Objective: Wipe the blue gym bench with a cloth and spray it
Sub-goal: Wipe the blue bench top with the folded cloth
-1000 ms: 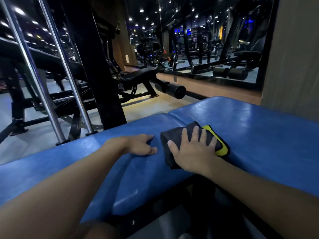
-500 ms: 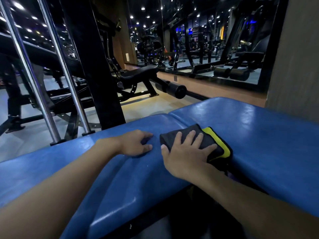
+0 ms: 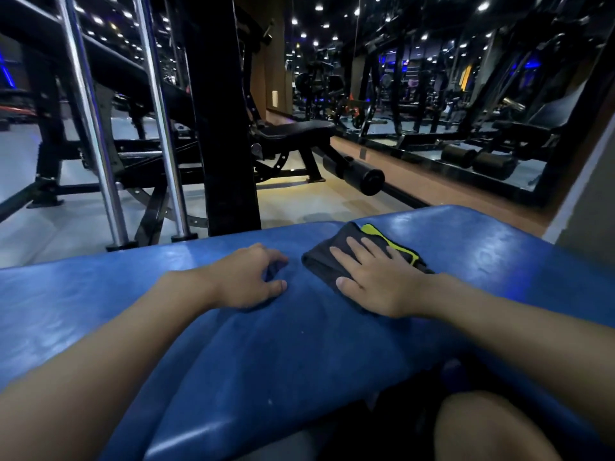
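The blue gym bench (image 3: 283, 354) fills the lower half of the head view, its two pads meeting near the middle. A folded dark cloth with a yellow-green edge (image 3: 382, 236) lies on the bench near its far edge. My right hand (image 3: 372, 277) presses flat on the cloth with straight, spread fingers. My left hand (image 3: 249, 277) rests on the bare pad just left of the cloth, fingers bent, holding nothing. No spray bottle is in view.
Beyond the bench stand a black upright post (image 3: 219, 111), two chrome rods (image 3: 96, 128), and a black bench with a roller pad (image 3: 362, 176). A wall mirror (image 3: 466, 94) runs at the back right. My knee (image 3: 482, 427) shows at the bottom right.
My right hand has slid the cloth along the pad toward the far edge. My left hand has curled its fingers more and stayed beside the cloth.
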The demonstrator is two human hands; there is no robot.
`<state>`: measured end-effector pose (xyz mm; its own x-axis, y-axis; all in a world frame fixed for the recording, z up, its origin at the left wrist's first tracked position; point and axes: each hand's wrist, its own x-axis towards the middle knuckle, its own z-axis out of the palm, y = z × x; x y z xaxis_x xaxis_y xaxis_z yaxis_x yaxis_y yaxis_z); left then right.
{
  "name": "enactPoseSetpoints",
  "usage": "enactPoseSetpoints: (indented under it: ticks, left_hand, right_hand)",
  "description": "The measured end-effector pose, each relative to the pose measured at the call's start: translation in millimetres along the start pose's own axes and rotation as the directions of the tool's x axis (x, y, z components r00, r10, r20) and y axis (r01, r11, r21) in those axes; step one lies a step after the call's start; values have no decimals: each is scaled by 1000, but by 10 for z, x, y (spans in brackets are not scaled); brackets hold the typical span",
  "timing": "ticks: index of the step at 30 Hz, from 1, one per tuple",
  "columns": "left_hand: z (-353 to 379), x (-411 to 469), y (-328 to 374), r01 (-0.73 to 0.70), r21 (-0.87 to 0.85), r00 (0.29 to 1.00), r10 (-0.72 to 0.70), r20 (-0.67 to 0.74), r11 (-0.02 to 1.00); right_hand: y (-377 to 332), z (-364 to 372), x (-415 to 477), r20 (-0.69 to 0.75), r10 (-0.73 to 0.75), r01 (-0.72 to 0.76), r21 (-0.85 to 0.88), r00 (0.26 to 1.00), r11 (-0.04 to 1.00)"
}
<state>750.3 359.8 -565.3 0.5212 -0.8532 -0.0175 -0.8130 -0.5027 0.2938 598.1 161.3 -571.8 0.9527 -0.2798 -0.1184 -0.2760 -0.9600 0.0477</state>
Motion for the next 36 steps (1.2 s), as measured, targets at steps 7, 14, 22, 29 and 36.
enactPoseSetpoints:
  ticks: [7,14,22,29,36]
  left_hand:
    - [74,-120,302,10,24,1000,-11,28,1000]
    - [88,-61,424,73,78,994,-79,75,994]
    - [23,15,422,89,33,992,-91,83,996]
    - [38,-60,437,112,142,989,-124,78,984]
    - [-16,-36,416,116,220,968,-159,191,969]
  right_hand:
    - [230,-19,-499,24,-272,273,-54,962,960]
    - [53,-184,-644,-91,-19,29,111,996,993]
    - [-142,50,-362,-36,251,-240,195,967,951]
    - [23,-51,-450,75,254,-262,123,964,957]
    - [-92,89,-204,-52,318,-302,197,947,933]
